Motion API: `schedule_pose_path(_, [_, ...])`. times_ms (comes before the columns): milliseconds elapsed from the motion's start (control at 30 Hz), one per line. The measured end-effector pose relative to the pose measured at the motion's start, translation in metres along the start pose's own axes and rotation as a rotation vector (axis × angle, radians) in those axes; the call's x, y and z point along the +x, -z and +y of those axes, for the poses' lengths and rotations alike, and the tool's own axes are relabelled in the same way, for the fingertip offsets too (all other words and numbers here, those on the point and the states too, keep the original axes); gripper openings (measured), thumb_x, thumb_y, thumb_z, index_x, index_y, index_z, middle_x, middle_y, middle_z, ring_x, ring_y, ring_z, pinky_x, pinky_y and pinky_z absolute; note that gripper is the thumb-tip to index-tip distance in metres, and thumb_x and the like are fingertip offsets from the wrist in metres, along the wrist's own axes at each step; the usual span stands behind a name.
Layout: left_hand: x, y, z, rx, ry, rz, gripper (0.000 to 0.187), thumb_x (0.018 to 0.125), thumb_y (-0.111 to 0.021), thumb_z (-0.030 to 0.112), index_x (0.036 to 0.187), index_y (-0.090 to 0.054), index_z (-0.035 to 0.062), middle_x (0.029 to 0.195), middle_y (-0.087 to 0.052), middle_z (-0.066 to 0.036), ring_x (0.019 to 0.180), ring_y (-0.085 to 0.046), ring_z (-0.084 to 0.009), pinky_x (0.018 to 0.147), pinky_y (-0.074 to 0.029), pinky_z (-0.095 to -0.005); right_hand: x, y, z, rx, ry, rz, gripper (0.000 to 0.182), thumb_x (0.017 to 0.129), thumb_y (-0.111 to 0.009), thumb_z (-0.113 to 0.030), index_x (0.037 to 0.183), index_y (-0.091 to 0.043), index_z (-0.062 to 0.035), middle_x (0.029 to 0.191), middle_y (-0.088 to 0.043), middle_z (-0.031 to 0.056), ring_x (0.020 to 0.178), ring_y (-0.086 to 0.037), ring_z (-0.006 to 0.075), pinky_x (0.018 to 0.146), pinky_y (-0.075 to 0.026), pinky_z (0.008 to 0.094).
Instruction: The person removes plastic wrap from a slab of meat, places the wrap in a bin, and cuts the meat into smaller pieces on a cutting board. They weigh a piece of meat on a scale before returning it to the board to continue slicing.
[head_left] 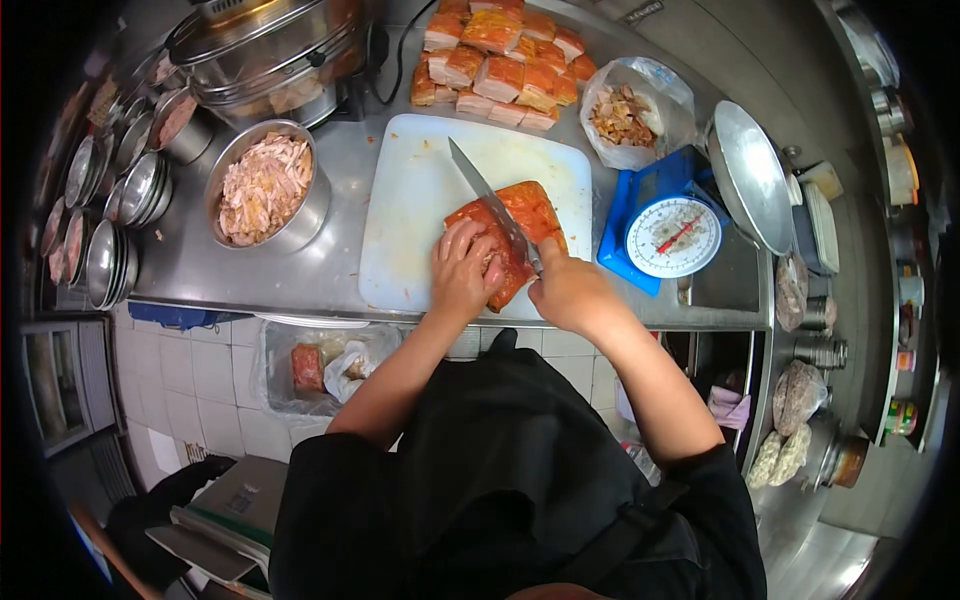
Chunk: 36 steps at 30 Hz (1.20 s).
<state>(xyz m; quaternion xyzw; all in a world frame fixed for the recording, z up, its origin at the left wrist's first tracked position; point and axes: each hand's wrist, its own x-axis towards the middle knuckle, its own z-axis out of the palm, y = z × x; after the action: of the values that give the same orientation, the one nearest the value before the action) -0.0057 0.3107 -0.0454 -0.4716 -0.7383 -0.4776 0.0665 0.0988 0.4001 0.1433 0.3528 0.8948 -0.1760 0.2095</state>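
Note:
An orange-brown slab of roast pork belly point(538, 208) lies at an angle near the front of a white cutting board point(403, 200). My left hand point(463, 268) grips its left side from above, the fingers curled on the surface. In my right hand point(570, 288), at the slab's lower right, is the handle of a knife point(478, 178). The long blade crosses over the pork, and its tip points up and left beyond the slab. My right fingers hide most of the handle.
Stacked pork belly blocks point(497, 75) stand behind the board. At right are a bag of meat scraps point(635, 115) and a blue dial scale point(673, 237). A steel pot of shredded meat point(266, 190) stands left, near metal bowls point(108, 262). Below the counter edge sits a lined bin point(277, 360).

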Motion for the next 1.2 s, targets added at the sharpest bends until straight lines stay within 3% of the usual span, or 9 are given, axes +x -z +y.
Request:
schedule_pose_path(167, [0.002,0.000,0.000,-0.005,0.028,-0.015,0.025,0.082,-0.071,0.018,0.106,-0.066,0.0094,0.128,-0.058,-0.010,0.133,-0.049,-0.0367,0.109,-0.039,-0.0498,-0.019,-0.003,0.010,0.041,-0.008,0.063,0.037,0.089,-0.062,-0.015,0.118,-0.048,0.0037,0.098,-0.069,0.0327,0.096,-0.068,0.0476,0.085,-0.053,0.0538])
schedule_pose_path(333, [0.002,0.001,0.001,-0.026,0.046,-0.034,0.021,0.084,-0.069,0.017,0.104,-0.067,0.0095,0.129,-0.057,-0.012,0.135,-0.047,-0.0401,0.111,-0.038,-0.0501,-0.087,0.017,0.027,-0.023,-0.087,-0.084,0.033,0.092,-0.058,-0.016,0.115,-0.049,0.0057,0.091,-0.070,0.0304,0.090,-0.069,0.0471,0.083,-0.054,0.0539])
schedule_pose_path(533, [0.003,0.000,0.000,-0.043,0.033,-0.032,0.021,0.085,-0.068,0.017,0.104,-0.067,0.0092,0.129,-0.056,-0.013,0.134,-0.047,-0.0410,0.110,-0.039,-0.0509,-0.024,-0.024,0.026,0.045,-0.043,0.012,0.030,0.093,-0.058,-0.016,0.113,-0.050,0.0047,0.088,-0.071,0.0293,0.088,-0.070,0.0461,0.081,-0.054,0.0535])
schedule_pose_path(733, [0.005,0.001,0.004,-0.039,0.053,-0.033,0.021,0.082,-0.070,0.015,0.102,-0.066,0.0085,0.127,-0.057,-0.013,0.133,-0.048,-0.0418,0.110,-0.040,-0.0507,-0.035,-0.018,0.026,0.054,-0.029,0.003,0.031,0.094,-0.059,-0.016,0.115,-0.051,0.0051,0.090,-0.071,0.0286,0.091,-0.070,0.0447,0.084,-0.054,0.0523])
schedule_pose_path(833, [0.006,0.002,0.001,-0.018,0.026,-0.042,0.026,0.079,-0.073,0.014,0.104,-0.067,0.0100,0.124,-0.057,-0.010,0.132,-0.050,-0.0361,0.107,-0.042,-0.0502,-0.040,-0.014,0.028,0.060,-0.107,-0.085,0.031,0.093,-0.060,-0.014,0.115,-0.052,0.0050,0.092,-0.071,0.0288,0.093,-0.070,0.0448,0.085,-0.054,0.0523])
schedule_pose_path(967, [0.006,0.000,0.003,-0.021,0.021,-0.034,0.026,0.077,-0.074,0.014,0.102,-0.067,0.0104,0.123,-0.058,-0.010,0.131,-0.051,-0.0360,0.106,-0.043,-0.0504,0.017,-0.070,0.035,0.131,-0.104,0.039,0.031,0.092,-0.061,-0.014,0.116,-0.052,0.0039,0.093,-0.071,0.0290,0.093,-0.070,0.0458,0.086,-0.054,0.0525])
schedule_pose_path(1100, [0.010,0.000,0.002,-0.018,0.053,-0.052,0.024,0.078,-0.074,0.013,0.101,-0.067,0.0108,0.124,-0.058,-0.009,0.132,-0.050,-0.0360,0.106,-0.042,-0.0506,-0.008,-0.033,0.038,0.086,-0.097,-0.033,0.032,0.090,-0.062,-0.014,0.115,-0.053,0.0035,0.094,-0.071,0.0288,0.092,-0.070,0.0458,0.087,-0.054,0.0528])
schedule_pose_path(1200, [0.009,-0.001,0.001,-0.020,0.052,-0.088,0.022,0.083,-0.070,0.018,0.103,-0.066,0.0089,0.125,-0.058,-0.014,0.132,-0.049,-0.0409,0.111,-0.039,-0.0508,-0.019,-0.056,0.052,0.108,-0.133,-0.011,0.032,0.090,-0.062,-0.016,0.114,-0.053,0.0032,0.095,-0.071,0.0298,0.093,-0.070,0.0459,0.088,-0.054,0.0532])
